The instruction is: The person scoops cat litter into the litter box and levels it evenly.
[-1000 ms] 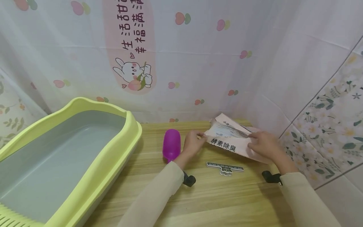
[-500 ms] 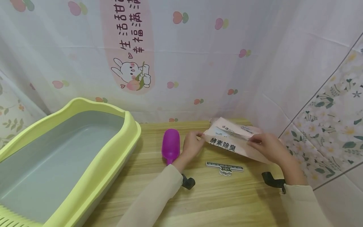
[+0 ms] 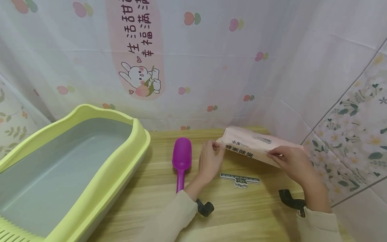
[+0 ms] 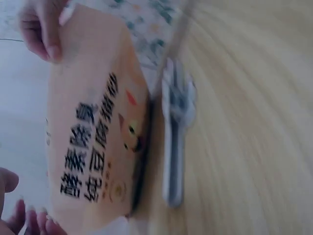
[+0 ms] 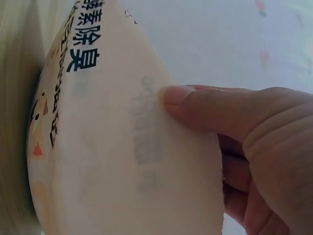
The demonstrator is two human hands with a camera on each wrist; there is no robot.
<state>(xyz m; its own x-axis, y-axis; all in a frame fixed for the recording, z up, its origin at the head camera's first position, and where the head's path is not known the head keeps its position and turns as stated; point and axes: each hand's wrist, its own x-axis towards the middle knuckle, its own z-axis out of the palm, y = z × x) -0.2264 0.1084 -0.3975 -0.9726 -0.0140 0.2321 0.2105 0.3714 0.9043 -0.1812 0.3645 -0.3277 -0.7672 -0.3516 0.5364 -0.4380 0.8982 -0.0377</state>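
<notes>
A pale pink cat litter bag (image 3: 257, 143) lies at the back right of the table, its top edge facing me. With thumb and fingers my right hand (image 3: 294, 164) pinches that edge; the thumb (image 5: 205, 107) lies flat on the bag in the right wrist view. At the bag's left corner is my left hand (image 3: 210, 161). Its thumb (image 4: 7, 180) and fingertips (image 4: 34, 223) stand apart in the left wrist view, with nothing between them. In front of the bag lies a long clip (image 3: 240, 178) with a piano-key pattern.
A purple scoop (image 3: 182, 153) lies left of my left hand, its handle partly behind the forearm. A large litter box (image 3: 140, 141) with a yellow-green rim fills the left side. Printed curtain (image 3: 193, 67) hangs behind the table (image 3: 242, 218); patterned tiles (image 3: 362, 127) stand at right.
The bag's open mouth has closed, its back panel folded towards me over the front edge. My right hand has shifted slightly right and nearer me. My left fingers have loosened at the corner.
</notes>
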